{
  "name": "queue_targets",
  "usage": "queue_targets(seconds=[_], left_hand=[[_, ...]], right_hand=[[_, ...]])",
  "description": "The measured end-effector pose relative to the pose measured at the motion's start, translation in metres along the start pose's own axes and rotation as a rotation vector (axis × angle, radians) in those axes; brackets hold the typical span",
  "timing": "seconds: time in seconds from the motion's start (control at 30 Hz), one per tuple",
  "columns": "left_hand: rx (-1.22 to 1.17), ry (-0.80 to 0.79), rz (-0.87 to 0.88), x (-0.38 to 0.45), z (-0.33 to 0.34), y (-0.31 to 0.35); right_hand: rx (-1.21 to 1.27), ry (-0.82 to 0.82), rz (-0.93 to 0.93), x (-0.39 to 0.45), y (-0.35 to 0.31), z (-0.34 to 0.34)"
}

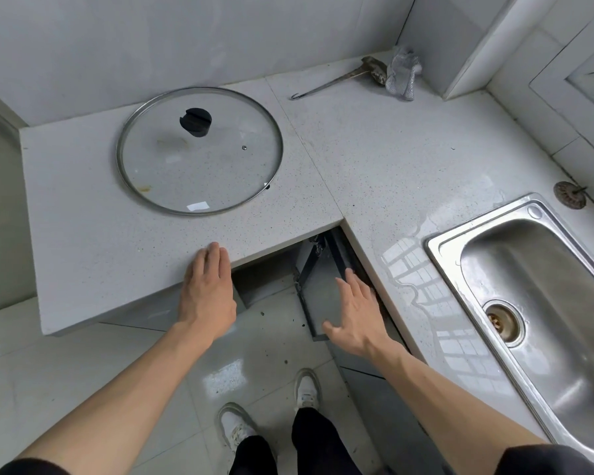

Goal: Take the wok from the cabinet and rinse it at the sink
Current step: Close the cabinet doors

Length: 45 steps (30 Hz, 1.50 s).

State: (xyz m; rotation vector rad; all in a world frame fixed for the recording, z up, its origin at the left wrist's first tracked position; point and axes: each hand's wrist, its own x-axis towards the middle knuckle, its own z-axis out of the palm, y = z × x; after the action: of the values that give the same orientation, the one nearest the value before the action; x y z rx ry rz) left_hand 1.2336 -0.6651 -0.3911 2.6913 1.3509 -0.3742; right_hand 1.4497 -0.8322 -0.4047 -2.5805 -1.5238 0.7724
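Hands are reaching toward the inner corner of the L-shaped worktop (374, 159), both with fingers straight and holding nothing. The left hand (208, 289) is lying flat at the worktop's front edge, probably to steady the body while leaning in. The right hand (354, 311) is spreading over the dark cabinet door (318, 293), which is standing ajar below the corner; whether the fingers are touching it is unclear. The wok is not showing anywhere, so it is presumably sitting inside the cabinet, hidden under the worktop. A glass lid (199, 150) is lying flat on the left stretch of worktop, knob up, likely set aside so the wok can be lifted out alone. A metal spatula (336, 78) and a grey cloth (402, 73) are resting at the back edge near the wall corner. The steel sink (542, 286) is waiting empty at the right end, with a strainer plug (570, 195) beside its far corner.
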Motion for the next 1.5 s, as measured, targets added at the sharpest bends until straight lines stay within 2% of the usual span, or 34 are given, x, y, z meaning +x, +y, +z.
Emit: queue_targets(seconds=[0.33,0.43,0.5,0.6,0.67,0.97,1.13,1.3,1.5], left_hand=[[-0.021,-0.024,0.008,0.0,-0.006,-0.004],[-0.067,-0.033,0.022,0.001,-0.005,-0.01],[-0.107,-0.031,0.027,0.001,-0.007,-0.013],[-0.132,-0.019,0.038,0.0,-0.009,-0.015],[-0.123,-0.002,0.048,0.0,-0.009,-0.015],[-0.166,0.013,0.074,0.001,-0.007,-0.021],[-0.152,0.152,0.098,-0.004,-0.006,-0.034],[-0.147,0.103,0.001,-0.007,-0.006,-0.043],[-0.199,0.073,0.029,-0.011,-0.002,-0.048]], right_hand=[[0.188,-0.03,-0.262,-0.008,-0.03,0.018],[0.15,-0.039,-0.316,-0.008,-0.027,0.024],[0.097,0.014,-0.39,-0.001,-0.025,0.024],[0.014,0.134,-0.387,0.004,-0.027,0.02],[-0.042,0.16,-0.357,0.003,-0.029,0.019],[-0.017,0.014,-0.342,-0.008,-0.035,0.028],[-0.097,-0.01,-0.348,0.0,-0.043,0.027],[-0.072,0.027,-0.312,0.005,-0.058,0.032],[-0.023,0.006,-0.328,0.004,-0.059,0.045]])
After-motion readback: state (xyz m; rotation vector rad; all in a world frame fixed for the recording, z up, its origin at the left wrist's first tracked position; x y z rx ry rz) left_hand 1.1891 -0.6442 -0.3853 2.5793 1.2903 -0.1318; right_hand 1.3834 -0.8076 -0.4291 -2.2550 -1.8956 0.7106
